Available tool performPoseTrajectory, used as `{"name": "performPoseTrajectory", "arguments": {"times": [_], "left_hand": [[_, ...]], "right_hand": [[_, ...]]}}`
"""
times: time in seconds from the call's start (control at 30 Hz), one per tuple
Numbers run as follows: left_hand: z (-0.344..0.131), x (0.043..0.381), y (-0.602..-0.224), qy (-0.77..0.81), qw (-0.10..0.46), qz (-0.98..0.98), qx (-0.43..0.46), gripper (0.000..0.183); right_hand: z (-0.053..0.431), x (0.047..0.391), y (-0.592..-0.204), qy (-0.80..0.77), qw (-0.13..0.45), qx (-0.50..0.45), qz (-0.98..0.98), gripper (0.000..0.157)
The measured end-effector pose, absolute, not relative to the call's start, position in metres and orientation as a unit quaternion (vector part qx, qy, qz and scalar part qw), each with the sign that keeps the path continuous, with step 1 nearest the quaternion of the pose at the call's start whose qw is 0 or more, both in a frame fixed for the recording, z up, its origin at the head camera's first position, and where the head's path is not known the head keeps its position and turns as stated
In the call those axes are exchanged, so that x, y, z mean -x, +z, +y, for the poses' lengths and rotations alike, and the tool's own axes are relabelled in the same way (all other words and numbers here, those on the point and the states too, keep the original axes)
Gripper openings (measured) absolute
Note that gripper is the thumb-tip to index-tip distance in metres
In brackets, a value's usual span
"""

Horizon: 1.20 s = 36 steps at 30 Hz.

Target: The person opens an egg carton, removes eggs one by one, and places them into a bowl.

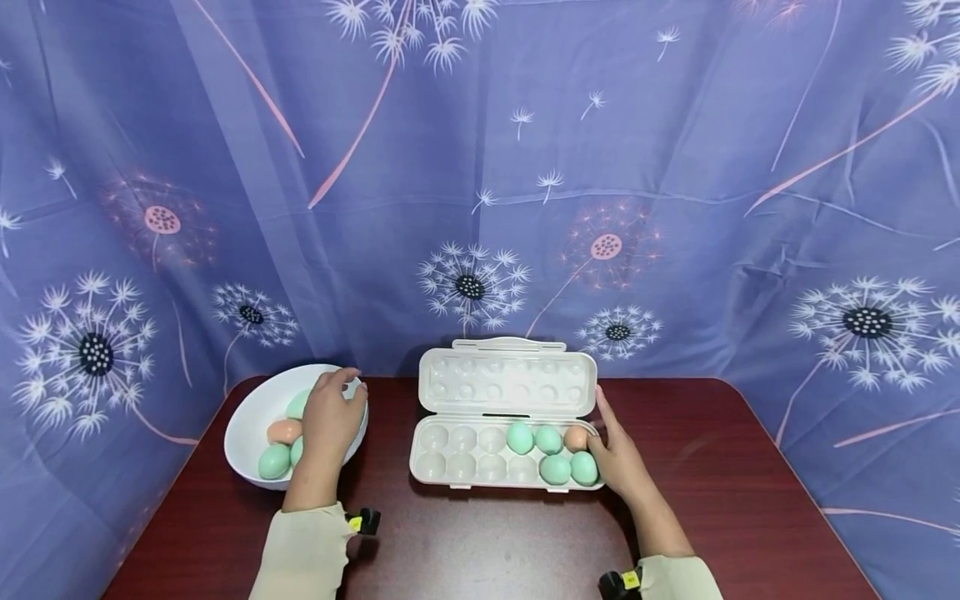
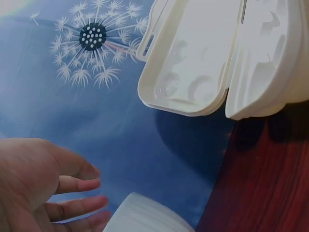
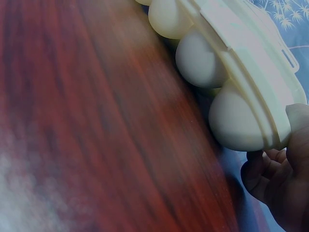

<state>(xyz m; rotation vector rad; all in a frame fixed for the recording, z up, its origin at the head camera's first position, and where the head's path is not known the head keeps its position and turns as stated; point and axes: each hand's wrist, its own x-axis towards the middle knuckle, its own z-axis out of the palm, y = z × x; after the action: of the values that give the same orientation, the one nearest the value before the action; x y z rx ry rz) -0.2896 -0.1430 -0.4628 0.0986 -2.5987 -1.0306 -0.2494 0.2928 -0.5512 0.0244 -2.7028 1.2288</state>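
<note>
A white bowl (image 1: 247, 412) stands at the table's left, holding several pale green eggs (image 1: 274, 461) and an orange egg (image 1: 284, 431). My left hand (image 1: 330, 417) is over the bowl's right side and hides part of its contents. In the left wrist view its fingers (image 2: 79, 208) are loosely bent beside the bowl rim (image 2: 145, 215), with nothing seen between them. At the middle lies an open white egg carton (image 1: 461, 467); several green eggs (image 1: 556, 469) and one orange egg (image 1: 576, 438) fill cups toward its right. My right hand (image 1: 618, 458) grips the carton's right end, thumb at the rim.
The carton's lid (image 1: 506, 383) leans back near a blue-purple dandelion-print cloth (image 1: 480, 167) hanging behind the table. The dark red wooden table (image 1: 480, 542) extends to both sides and the front. Each wrist wears a small black camera (image 1: 370, 522).
</note>
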Motion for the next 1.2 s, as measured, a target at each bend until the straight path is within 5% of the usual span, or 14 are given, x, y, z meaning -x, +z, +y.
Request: {"name": "performPoseTrajectory", "arguments": {"times": [0.9, 1.2], "left_hand": [[-0.089, 0.28, -0.455, -0.345, 0.219, -0.909, 0.085, 0.031], [-0.063, 0.274, -0.459, -0.298, 0.189, -0.928, 0.121, 0.035]], "right_hand": [[0.294, 0.25, -0.552, 0.411, 0.089, -0.011, -0.907, 0.084], [0.293, 0.249, -0.551, 0.411, 0.089, -0.008, -0.907, 0.084]]}}
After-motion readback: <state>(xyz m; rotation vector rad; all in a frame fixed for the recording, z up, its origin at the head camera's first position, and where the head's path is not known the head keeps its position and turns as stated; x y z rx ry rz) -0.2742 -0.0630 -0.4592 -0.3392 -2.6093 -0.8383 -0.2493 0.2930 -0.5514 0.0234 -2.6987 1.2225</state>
